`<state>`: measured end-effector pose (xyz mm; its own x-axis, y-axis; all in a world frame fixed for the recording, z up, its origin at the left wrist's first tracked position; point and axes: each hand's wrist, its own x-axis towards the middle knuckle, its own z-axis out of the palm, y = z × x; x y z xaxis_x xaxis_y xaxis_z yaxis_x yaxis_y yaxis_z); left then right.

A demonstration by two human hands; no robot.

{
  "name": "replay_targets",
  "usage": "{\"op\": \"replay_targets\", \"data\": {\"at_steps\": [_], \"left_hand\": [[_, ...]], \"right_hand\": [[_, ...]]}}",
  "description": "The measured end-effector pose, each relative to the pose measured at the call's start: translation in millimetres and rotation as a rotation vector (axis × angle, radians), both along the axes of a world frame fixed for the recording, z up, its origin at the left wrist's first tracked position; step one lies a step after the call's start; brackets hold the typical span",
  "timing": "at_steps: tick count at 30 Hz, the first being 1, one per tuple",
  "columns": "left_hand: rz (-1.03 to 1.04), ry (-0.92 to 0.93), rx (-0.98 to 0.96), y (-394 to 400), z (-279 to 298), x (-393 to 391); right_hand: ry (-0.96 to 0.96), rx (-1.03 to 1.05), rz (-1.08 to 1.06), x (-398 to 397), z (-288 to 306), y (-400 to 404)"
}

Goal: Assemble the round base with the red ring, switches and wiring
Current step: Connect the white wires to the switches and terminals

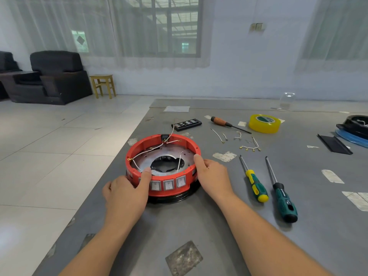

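Observation:
The red ring [145, 143] sits on a black round base [169, 198] near the grey table's left edge. Three white rocker switches [168, 184] face me on its front wall. White wires [148, 152] cross the metal plate [175, 154] inside the ring. My left hand [127, 193] grips the ring's front left, thumb hooked over the rim. My right hand [212, 174] holds the right side, thumb on top of the rim. Loose wires with terminals [250, 147] lie on the table to the right.
Two green-handled screwdrivers [255, 185] [283, 200] lie right of my right hand. Further back are a bit set [186, 124], a wooden-handled screwdriver [227, 124], a yellow tape roll [264, 123] and a black housing on blue plastic [356, 126]. The table edge [111, 172] drops to tiled floor.

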<state>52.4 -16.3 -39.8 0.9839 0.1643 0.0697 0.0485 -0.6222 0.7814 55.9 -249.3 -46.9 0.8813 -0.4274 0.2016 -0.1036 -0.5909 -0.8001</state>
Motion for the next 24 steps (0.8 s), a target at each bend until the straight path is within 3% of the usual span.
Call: {"op": "replay_targets", "data": {"at_steps": [5, 7, 11, 17, 24], "left_hand": [[0.053, -0.022, -0.013, -6.9, 2.3, -5.2], [0.035, -0.21, 0.009, -10.8, 3.5, -9.2], [-0.173, -0.548, 0.239, -22.9, 1.8, -11.8], [-0.325, -0.789, 0.555, -52.6, -12.0, -12.3], [-0.274, -0.868, 0.606, -51.7, -27.1, -1.7]], "right_hand": [[0.008, -0.055, 0.014, -2.0, 1.8, 3.0], [0.023, -0.031, 0.004, -3.2, 5.6, 3.9], [0.14, 0.046, -0.02, 13.8, 20.1, -10.1], [0.306, -0.262, -0.034, 66.7, 54.6, -62.2], [0.459, -0.598, -0.044, 117.8, 49.7, -99.7]]}}
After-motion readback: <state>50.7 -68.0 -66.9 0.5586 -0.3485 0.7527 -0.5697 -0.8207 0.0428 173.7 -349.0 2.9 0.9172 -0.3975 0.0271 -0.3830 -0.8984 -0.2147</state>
